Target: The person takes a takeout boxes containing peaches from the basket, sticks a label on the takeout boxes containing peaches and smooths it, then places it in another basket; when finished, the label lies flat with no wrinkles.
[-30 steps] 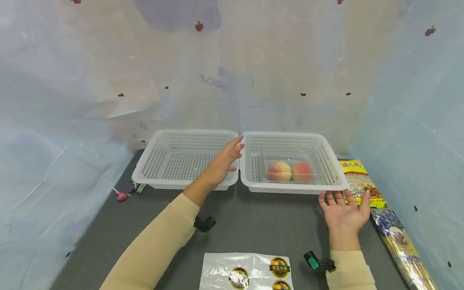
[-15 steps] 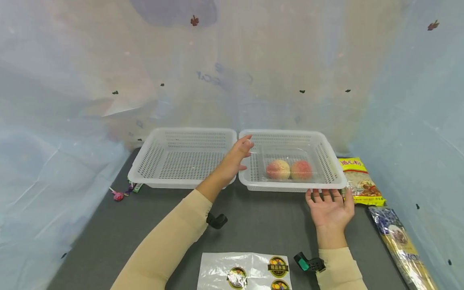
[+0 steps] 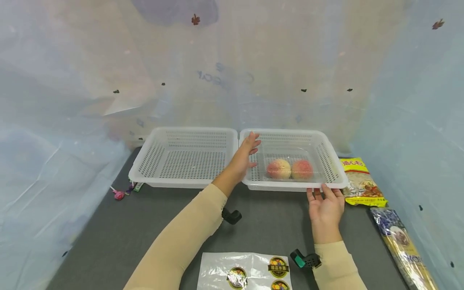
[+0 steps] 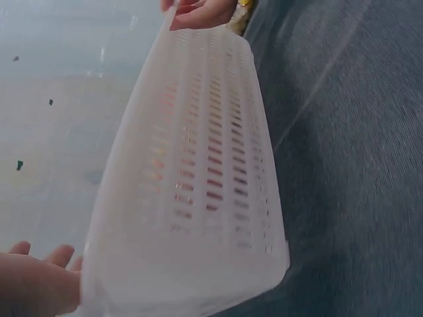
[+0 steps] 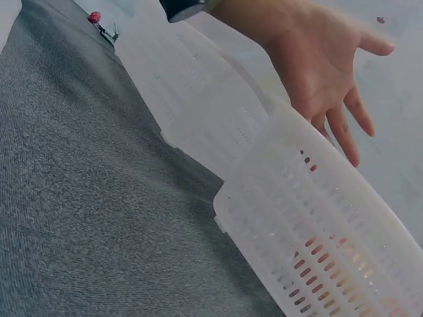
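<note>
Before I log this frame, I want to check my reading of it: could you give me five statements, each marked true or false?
1. Two peach-like fruits sit in the right-hand basket. True.
2. The left hand grips a fruit. False: its fingers are spread and hold nothing.
3. The right hand grips that basket at its front. True.
4. The lollipop lies inside the left-hand basket. False: it lies outside, to the left.
5. The yellow-trimmed packet lies to the right of both baskets. True.

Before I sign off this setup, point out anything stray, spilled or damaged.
Nothing looks spilled or damaged. The pink lollipop perhaps looks stray, lying loose on the gray table outside the left basket.
</note>
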A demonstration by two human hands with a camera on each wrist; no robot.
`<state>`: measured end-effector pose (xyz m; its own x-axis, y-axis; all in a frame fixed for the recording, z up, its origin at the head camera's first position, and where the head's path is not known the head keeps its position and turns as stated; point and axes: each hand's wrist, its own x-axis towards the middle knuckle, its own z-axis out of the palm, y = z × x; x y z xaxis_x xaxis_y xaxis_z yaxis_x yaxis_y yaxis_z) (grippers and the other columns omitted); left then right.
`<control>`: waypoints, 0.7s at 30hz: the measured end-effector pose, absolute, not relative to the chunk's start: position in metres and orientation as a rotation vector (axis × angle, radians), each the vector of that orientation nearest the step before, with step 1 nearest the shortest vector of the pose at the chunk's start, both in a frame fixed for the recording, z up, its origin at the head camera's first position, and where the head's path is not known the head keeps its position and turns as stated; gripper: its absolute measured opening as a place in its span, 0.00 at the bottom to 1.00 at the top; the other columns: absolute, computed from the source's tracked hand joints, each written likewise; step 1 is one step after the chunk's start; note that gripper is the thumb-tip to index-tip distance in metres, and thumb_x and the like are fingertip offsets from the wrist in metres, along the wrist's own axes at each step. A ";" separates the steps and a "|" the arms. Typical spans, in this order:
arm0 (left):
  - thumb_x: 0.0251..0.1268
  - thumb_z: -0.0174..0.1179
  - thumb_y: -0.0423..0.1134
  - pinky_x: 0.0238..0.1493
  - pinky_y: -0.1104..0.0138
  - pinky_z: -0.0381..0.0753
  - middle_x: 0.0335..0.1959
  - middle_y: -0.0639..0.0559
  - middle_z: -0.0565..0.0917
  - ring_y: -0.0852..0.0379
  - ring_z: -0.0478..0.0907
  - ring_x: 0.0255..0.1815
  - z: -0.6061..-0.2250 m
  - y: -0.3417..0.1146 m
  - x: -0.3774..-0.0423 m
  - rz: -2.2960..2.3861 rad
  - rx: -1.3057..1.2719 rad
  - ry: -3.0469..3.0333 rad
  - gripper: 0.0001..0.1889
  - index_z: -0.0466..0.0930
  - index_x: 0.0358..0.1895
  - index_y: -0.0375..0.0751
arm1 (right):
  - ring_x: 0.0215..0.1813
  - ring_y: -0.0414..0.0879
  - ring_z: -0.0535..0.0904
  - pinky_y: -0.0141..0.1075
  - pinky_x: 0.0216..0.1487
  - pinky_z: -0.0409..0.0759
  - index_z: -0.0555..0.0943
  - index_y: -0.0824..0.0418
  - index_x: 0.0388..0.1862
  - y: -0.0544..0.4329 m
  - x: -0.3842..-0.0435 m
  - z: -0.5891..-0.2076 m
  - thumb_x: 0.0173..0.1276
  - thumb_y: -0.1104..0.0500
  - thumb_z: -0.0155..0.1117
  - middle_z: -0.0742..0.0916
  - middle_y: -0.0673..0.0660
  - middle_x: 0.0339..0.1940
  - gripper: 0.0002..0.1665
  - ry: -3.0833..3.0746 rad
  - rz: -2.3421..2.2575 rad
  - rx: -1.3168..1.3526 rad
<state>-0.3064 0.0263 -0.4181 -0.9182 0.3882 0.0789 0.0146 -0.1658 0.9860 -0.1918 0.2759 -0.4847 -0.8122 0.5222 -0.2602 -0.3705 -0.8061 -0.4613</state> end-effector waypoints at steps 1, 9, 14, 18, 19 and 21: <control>0.84 0.38 0.74 0.73 0.28 0.60 0.86 0.40 0.60 0.32 0.50 0.85 -0.420 0.029 -0.308 2.197 0.440 1.823 0.44 0.58 0.88 0.49 | 0.49 0.54 0.77 0.46 0.44 0.85 0.64 0.60 0.77 0.275 -0.193 -0.485 0.78 0.74 0.66 0.71 0.58 0.75 0.35 -0.572 2.523 -0.527; 0.72 0.38 0.85 0.77 0.27 0.43 0.89 0.36 0.50 0.31 0.41 0.87 -0.440 0.042 -0.320 2.384 0.243 1.491 0.55 0.55 0.89 0.50 | 0.58 0.57 0.77 0.45 0.49 0.84 0.61 0.61 0.74 0.273 -0.196 -0.493 0.76 0.74 0.68 0.67 0.60 0.80 0.37 -0.625 2.456 -0.516; 0.70 0.41 0.86 0.78 0.28 0.36 0.90 0.37 0.46 0.31 0.37 0.88 -0.445 0.052 -0.326 2.510 0.115 1.367 0.55 0.55 0.90 0.54 | 0.54 0.55 0.78 0.45 0.49 0.85 0.59 0.61 0.74 0.271 -0.197 -0.495 0.77 0.74 0.67 0.68 0.62 0.78 0.36 -0.654 2.444 -0.493; 0.71 0.42 0.85 0.77 0.27 0.38 0.90 0.38 0.47 0.30 0.39 0.87 -0.446 0.060 -0.332 2.550 0.032 1.397 0.54 0.53 0.91 0.57 | 0.54 0.56 0.79 0.45 0.48 0.85 0.59 0.62 0.75 0.271 -0.197 -0.496 0.78 0.73 0.67 0.68 0.62 0.79 0.36 -0.679 2.429 -0.471; 0.71 0.43 0.85 0.77 0.27 0.38 0.90 0.38 0.47 0.29 0.39 0.87 -0.446 0.061 -0.333 2.549 0.006 1.400 0.54 0.52 0.91 0.57 | 0.55 0.56 0.79 0.45 0.48 0.85 0.59 0.62 0.75 0.272 -0.196 -0.496 0.78 0.73 0.67 0.68 0.63 0.79 0.36 -0.688 2.422 -0.466; 0.70 0.45 0.85 0.77 0.27 0.37 0.89 0.37 0.48 0.28 0.40 0.87 -0.447 0.065 -0.334 2.527 -0.047 1.410 0.56 0.51 0.91 0.55 | 0.57 0.57 0.79 0.45 0.48 0.85 0.59 0.62 0.75 0.272 -0.197 -0.496 0.78 0.73 0.68 0.68 0.63 0.80 0.37 -0.687 2.418 -0.457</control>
<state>-0.3342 0.0646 -0.4470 -0.9689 0.1984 -0.1476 -0.2298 -0.5018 0.8339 -0.1965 0.2724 -0.4964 -0.7742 0.6120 -0.1612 -0.4360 -0.7004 -0.5652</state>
